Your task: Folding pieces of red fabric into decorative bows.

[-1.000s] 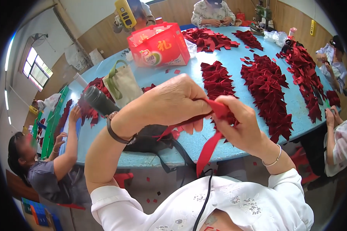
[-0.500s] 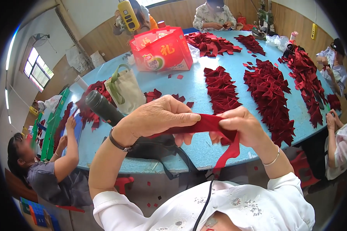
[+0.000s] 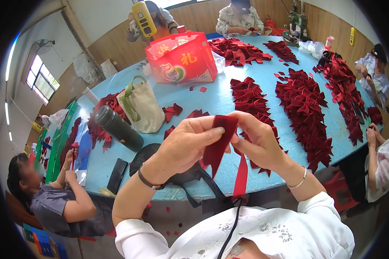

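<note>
Between my hands is a dark red velvet ribbon [image 3: 221,140], folded into a flat upright band with a notched lower end. My left hand [image 3: 188,142] pinches it, thumb on its front face. My right hand [image 3: 259,140] grips its upper right edge between thumb and fingers. From beneath the right fingers a brighter red ribbon tail [image 3: 241,175] hangs toward my white blouse. Beyond my hands, rows of finished-looking red velvet bows [image 3: 302,114] lie on the blue table [image 3: 160,97]. The fingers partly hide how the ribbon is folded.
A dark green flask [image 3: 119,128], a cream tote bag [image 3: 142,105] and a black phone [image 3: 116,175] lie or stand to the left. A black bag [image 3: 177,181] sits under my left forearm. Further back is a red gift bag [image 3: 183,58]. Several people work around the table.
The ribbon has turned from a stretched horizontal strip to an upright folded band. My hands have drawn closer together, and the left forearm has shifted right, showing the phone and more of the flask.
</note>
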A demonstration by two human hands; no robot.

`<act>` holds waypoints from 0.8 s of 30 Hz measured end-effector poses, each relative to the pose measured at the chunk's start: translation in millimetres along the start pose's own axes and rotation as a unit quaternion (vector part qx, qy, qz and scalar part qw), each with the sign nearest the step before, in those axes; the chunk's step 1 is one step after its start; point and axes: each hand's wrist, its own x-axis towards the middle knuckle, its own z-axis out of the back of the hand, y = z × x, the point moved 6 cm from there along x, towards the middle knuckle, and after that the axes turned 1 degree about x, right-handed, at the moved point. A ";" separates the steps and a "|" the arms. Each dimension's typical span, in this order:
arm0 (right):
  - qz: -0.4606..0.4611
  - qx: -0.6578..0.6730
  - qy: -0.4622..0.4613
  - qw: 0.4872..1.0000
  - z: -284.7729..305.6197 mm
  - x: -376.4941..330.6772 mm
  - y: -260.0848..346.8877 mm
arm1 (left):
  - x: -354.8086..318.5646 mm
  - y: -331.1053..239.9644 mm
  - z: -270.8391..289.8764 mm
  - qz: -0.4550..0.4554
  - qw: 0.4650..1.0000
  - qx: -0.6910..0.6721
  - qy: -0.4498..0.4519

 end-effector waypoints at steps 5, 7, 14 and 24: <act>0.008 0.058 -0.005 0.998 3.0 6.8 -20.4 | 0.5 3.8 -9.1 -0.035 0.998 0.051 -0.030; -0.019 0.126 0.008 0.992 -2.7 1.7 -26.8 | 1.2 0.7 -1.9 -0.111 0.981 0.130 -0.095; -0.059 0.264 -0.014 0.963 -8.7 0.0 -38.2 | 5.3 2.4 10.0 -0.262 0.894 0.276 -0.237; -0.048 0.228 -0.118 0.965 -1.3 -11.6 -36.5 | 15.6 16.4 9.6 -0.219 0.938 0.106 -0.247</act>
